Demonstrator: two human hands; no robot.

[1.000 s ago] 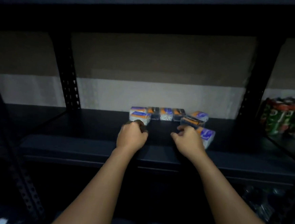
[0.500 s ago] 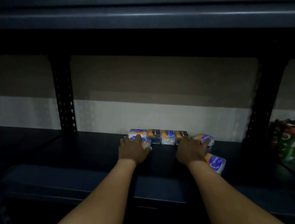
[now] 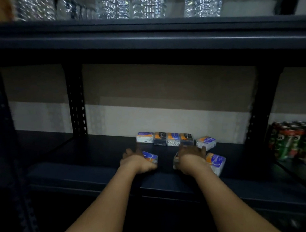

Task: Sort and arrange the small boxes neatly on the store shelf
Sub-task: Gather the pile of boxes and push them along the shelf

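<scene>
orange-and-blue small boxes: five stand in a row (image 3: 176,140) at the back of the shelf, against the wall; the rightmost box (image 3: 206,142) sits askew.
front-left box (image 3: 150,156): lies nearer the shelf edge, apart from the row, partly covered by the left hand.
front-right box (image 3: 215,163): lies tilted, just beside the right hand.
left hand (image 3: 137,161): grip curled round the front-left box.
right hand (image 3: 190,160): rests over a further box (image 3: 176,159); motion blur hides whether the grip is closed on it.
shelf (image 3: 94,153): dark metal board with perforated uprights.
cans (image 3: 293,140): green and red, grouped on the neighbouring bay to the right.
bottles (image 3: 148,3): clear plastic, upright on the shelf above.
</scene>
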